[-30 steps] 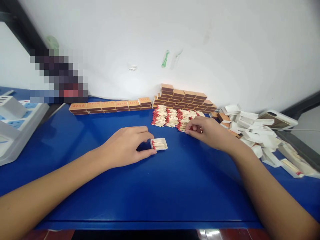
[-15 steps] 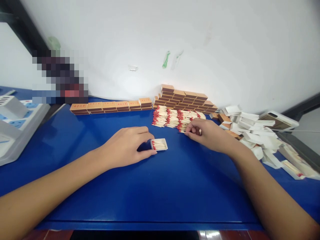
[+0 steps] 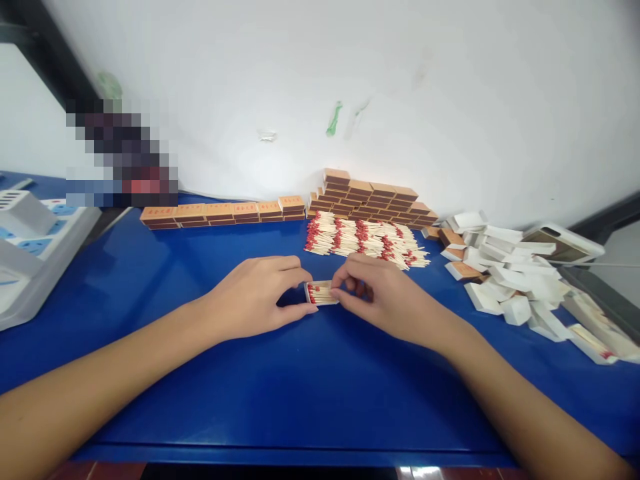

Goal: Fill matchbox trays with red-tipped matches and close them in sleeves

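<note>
A small white matchbox tray (image 3: 336,301) with red-tipped matches (image 3: 320,294) in it lies on the blue table. My left hand (image 3: 263,293) steadies its left end between thumb and forefinger. Over the tray's right end my right hand (image 3: 380,290) is closed in a pinch. A match appears to stick out of that pinch, its red head above the others; whether there is more than one I cannot tell. Behind my right hand spreads a pile of loose matches (image 3: 345,237), laid in rough rows.
Brown matchboxes stand in a low row (image 3: 220,213) and a taller stack (image 3: 370,193) along the wall. At right lie heaped empty white trays (image 3: 515,273), a few brown sleeves (image 3: 463,271) and a phone (image 3: 565,240). A white plastic unit (image 3: 60,267) is at far left.
My right hand has come left from the loose matches to the tray's right end, pinched. My left hand stays at the tray's left end.
</note>
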Demonstrator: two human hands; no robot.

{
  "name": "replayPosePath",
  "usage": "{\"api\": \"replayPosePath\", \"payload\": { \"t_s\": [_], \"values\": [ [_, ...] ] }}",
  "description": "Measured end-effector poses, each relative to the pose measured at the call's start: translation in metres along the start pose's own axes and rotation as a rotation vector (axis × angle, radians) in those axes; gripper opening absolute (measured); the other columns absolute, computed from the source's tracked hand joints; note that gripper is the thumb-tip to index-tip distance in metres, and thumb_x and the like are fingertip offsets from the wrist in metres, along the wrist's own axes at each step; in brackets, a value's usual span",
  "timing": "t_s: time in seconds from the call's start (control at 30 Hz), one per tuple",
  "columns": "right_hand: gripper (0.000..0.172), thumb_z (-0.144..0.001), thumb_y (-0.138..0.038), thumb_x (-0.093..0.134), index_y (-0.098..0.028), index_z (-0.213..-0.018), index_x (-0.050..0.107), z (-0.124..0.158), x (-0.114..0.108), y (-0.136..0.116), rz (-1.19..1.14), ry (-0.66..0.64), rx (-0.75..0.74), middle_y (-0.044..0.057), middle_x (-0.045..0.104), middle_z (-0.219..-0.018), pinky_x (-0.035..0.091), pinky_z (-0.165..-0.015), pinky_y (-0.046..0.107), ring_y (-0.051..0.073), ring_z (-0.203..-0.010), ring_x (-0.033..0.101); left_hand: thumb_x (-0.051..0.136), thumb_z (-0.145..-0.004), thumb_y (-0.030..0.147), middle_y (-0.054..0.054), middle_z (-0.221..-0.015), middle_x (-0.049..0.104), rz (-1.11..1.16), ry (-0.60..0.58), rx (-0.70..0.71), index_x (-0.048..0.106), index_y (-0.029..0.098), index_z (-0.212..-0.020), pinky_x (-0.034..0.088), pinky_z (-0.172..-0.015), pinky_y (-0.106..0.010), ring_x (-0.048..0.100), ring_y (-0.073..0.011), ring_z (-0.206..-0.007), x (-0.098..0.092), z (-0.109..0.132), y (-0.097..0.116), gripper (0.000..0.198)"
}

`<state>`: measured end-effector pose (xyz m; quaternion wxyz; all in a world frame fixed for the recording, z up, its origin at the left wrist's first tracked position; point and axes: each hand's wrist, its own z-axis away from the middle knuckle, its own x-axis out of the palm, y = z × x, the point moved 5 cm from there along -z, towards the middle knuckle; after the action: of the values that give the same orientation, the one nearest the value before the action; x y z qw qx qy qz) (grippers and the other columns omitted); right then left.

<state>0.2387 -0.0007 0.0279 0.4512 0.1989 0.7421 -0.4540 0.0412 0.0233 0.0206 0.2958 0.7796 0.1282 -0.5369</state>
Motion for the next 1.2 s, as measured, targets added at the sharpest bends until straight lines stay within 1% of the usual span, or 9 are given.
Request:
{"api": "replayPosePath", "payload": {
  "t_s": [0.2,0.5,0.6,0.7,0.8,0.9,0.97,1.07,1.2],
  "values": [
    [0.006,-0.102,-0.022,0.064,-0.023,-0.105,0.069,0.002,0.005,0.006,0.037,-0.022,-0.003,0.004,0.066,-0.092,0.046,-0.068,0.031,0.018,-0.079,0.060,0.070,-0.101,0.043,-0.002,-0.097,0.071,-0.010,-0.009,0.005,0.076,0.022,-0.118,0.049,-0.073,-0.030,0.068,-0.0177,-0.085,0.001,0.000,0.000,0.028],
    [0.007,-0.102,-0.023,0.064,-0.022,-0.102,0.071,-0.001,0.009,0.003,0.020,-0.039,0.000,0.004,0.067,-0.091,0.046,-0.068,0.030,0.017,-0.076,0.061,0.068,-0.102,0.044,-0.002,-0.097,0.071,-0.010,-0.005,0.018,0.076,0.022,-0.117,0.049,-0.072,-0.030,0.068,-0.0178,-0.084,0.001,0.001,0.000,0.027],
    [0.009,-0.103,-0.029,0.065,-0.024,-0.103,0.072,-0.001,0.004,0.004,0.021,-0.029,0.001,0.003,0.067,-0.089,0.046,-0.067,0.031,0.017,-0.075,0.060,0.068,-0.102,0.043,-0.002,-0.098,0.071,-0.009,-0.013,0.010,0.076,0.023,-0.117,0.049,-0.073,-0.030,0.069,-0.0178,-0.085,0.001,0.000,0.000,0.027],
    [0.017,-0.104,-0.036,0.064,-0.024,-0.096,0.072,0.001,-0.018,0.019,0.056,0.073,0.024,0.002,0.066,-0.080,0.045,-0.066,0.031,0.017,-0.070,0.058,0.068,-0.102,0.043,-0.002,-0.099,0.072,-0.013,-0.016,0.002,0.075,0.023,-0.121,0.049,-0.072,-0.030,0.069,-0.0175,-0.085,0.000,0.000,0.000,0.028],
    [0.022,-0.102,-0.039,0.063,-0.023,-0.091,0.073,0.006,-0.044,0.049,0.137,0.191,0.121,0.001,0.064,-0.071,0.043,-0.062,0.031,0.017,-0.064,0.055,0.067,-0.102,0.044,-0.003,-0.101,0.073,-0.024,-0.016,0.003,0.075,0.022,-0.123,0.049,-0.072,-0.030,0.069,-0.0179,-0.086,0.000,0.001,-0.001,0.031],
    [0.028,-0.098,-0.047,0.067,-0.023,-0.084,0.074,0.010,-0.052,0.081,0.165,0.076,0.220,0.002,0.069,-0.072,0.043,-0.059,0.031,0.017,-0.063,0.058,0.066,-0.103,0.046,-0.004,-0.102,0.073,-0.039,-0.016,0.007,0.075,0.022,-0.124,0.049,-0.071,-0.030,0.069,-0.0179,-0.085,0.000,0.002,-0.002,0.033],
    [0.031,-0.095,-0.051,0.068,-0.024,-0.083,0.074,0.011,-0.052,0.093,0.156,0.007,0.257,0.003,0.071,-0.072,0.044,-0.058,0.031,0.017,-0.063,0.060,0.066,-0.103,0.045,-0.003,-0.102,0.073,-0.046,-0.017,0.009,0.075,0.022,-0.125,0.049,-0.071,-0.030,0.069,-0.0178,-0.084,0.000,0.002,-0.002,0.033],
    [0.035,-0.094,-0.056,0.068,-0.023,-0.084,0.075,0.011,-0.048,0.096,0.118,-0.018,0.283,0.003,0.071,-0.071,0.045,-0.057,0.031,0.017,-0.061,0.059,0.067,-0.103,0.044,-0.003,-0.101,0.072,-0.050,-0.022,0.018,0.075,0.021,-0.124,0.048,-0.070,-0.030,0.068,-0.0176,-0.083,0.000,0.002,-0.001,0.032],
    [0.035,-0.094,-0.056,0.068,-0.023,-0.086,0.075,0.007,-0.042,0.088,0.090,-0.018,0.277,0.003,0.069,-0.070,0.044,-0.058,0.031,0.017,-0.061,0.058,0.068,-0.102,0.043,-0.002,-0.100,0.071,-0.045,-0.016,0.027,0.075,0.020,-0.123,0.047,-0.070,-0.031,0.067,-0.0171,-0.081,-0.001,0.002,0.000,0.031]
  ]
}}
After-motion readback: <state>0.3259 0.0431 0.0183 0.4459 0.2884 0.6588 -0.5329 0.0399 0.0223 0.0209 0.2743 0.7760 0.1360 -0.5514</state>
